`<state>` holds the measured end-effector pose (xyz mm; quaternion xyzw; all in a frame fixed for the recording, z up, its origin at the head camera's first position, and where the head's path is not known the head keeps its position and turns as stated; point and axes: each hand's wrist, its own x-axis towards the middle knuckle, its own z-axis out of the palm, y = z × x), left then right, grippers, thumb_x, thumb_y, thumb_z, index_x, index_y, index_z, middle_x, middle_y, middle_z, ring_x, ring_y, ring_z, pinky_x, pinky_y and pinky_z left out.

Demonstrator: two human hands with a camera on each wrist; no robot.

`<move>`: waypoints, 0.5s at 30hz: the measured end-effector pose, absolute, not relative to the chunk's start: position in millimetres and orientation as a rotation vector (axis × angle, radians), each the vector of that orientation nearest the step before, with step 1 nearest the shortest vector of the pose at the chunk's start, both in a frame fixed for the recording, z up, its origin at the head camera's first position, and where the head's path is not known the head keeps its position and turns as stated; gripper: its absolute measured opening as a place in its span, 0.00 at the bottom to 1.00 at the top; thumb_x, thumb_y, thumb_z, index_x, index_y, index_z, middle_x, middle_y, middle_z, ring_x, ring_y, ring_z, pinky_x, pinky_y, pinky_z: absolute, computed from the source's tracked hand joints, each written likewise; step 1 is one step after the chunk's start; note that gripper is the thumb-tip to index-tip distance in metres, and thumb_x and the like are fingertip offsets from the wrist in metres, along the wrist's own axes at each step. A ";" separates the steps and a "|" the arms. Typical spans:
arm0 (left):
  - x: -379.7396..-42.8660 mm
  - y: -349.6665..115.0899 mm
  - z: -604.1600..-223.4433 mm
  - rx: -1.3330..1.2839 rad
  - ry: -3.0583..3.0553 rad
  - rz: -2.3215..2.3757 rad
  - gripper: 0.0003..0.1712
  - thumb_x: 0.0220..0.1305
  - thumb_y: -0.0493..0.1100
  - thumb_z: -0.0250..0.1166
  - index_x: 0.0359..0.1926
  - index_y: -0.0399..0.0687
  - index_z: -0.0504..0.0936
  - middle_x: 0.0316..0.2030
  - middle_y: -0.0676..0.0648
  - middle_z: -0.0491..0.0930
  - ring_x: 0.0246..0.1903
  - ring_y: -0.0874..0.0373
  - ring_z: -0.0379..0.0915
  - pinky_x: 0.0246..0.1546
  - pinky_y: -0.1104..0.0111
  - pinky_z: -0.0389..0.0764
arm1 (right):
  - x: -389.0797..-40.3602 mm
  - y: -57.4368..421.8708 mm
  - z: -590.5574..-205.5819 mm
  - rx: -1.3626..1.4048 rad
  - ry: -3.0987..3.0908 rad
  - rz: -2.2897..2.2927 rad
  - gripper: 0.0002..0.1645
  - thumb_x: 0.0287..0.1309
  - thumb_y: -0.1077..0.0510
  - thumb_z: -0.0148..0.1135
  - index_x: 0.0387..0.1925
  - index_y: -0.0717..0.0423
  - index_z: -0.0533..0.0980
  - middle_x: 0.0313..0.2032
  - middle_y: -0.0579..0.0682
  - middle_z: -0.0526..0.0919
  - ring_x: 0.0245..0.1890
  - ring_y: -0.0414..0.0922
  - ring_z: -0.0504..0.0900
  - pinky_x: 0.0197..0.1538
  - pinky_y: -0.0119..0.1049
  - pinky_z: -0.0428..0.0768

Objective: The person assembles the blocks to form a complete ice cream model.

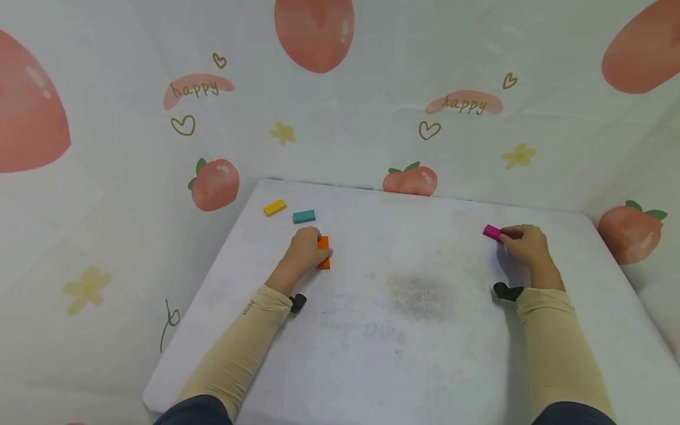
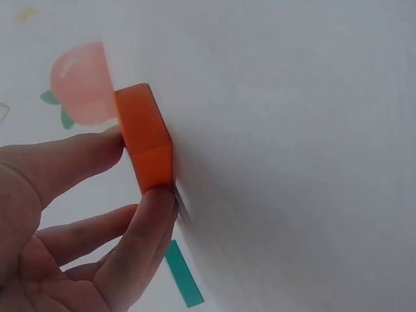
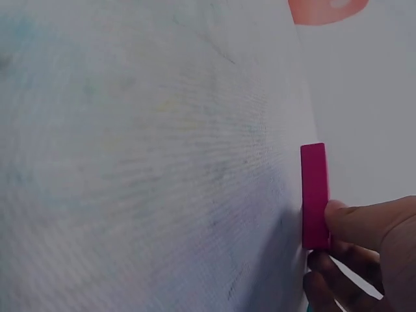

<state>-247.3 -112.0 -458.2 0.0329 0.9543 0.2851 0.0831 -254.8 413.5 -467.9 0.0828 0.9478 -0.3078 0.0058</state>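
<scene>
- The counter (image 1: 361,254) is smudged mid-surface; blocks could be dirtied if slid across it.
- By the left hand (image 1: 304,251), the orange block (image 2: 144,133) is pinched toward the far-left corner; the teal block (image 1: 304,216) just beyond could be nudged by the knuckles.
- By the right hand (image 1: 531,251), the magenta block (image 3: 315,188) is pinched near one end, toward the far-right corner; it could be twisted loose if tilted.

The tabletop (image 1: 382,366) permits passage to its far edge between left hand (image 1: 307,248) and right hand (image 1: 530,245). Yellow block (image 1: 274,207) and teal block (image 1: 304,216) obstruct access near the far left corner.
</scene>
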 end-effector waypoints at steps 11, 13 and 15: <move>-246.5 -111.9 -458.3 0.135 2.874 0.861 0.28 0.67 0.46 0.74 0.57 0.27 0.81 0.49 0.36 0.83 0.46 0.46 0.77 0.52 0.57 0.84 | -254.6 410.8 -468.5 0.315 2.965 -0.968 0.24 0.77 0.55 0.56 0.62 0.71 0.78 0.54 0.74 0.80 0.49 0.61 0.77 0.42 0.39 0.74; -245.9 -111.9 -458.0 0.133 2.875 0.856 0.28 0.67 0.46 0.74 0.57 0.27 0.81 0.49 0.36 0.83 0.46 0.46 0.77 0.52 0.57 0.84 | -254.4 410.8 -469.5 0.309 2.962 -0.966 0.24 0.77 0.55 0.56 0.62 0.71 0.78 0.55 0.74 0.80 0.50 0.61 0.76 0.43 0.39 0.74; -245.2 -112.1 -457.7 0.129 2.877 0.854 0.28 0.67 0.46 0.75 0.57 0.27 0.81 0.49 0.36 0.83 0.46 0.46 0.77 0.52 0.56 0.84 | -253.9 409.8 -469.0 0.304 2.959 -0.967 0.24 0.77 0.55 0.57 0.61 0.72 0.78 0.55 0.74 0.80 0.50 0.61 0.76 0.43 0.39 0.74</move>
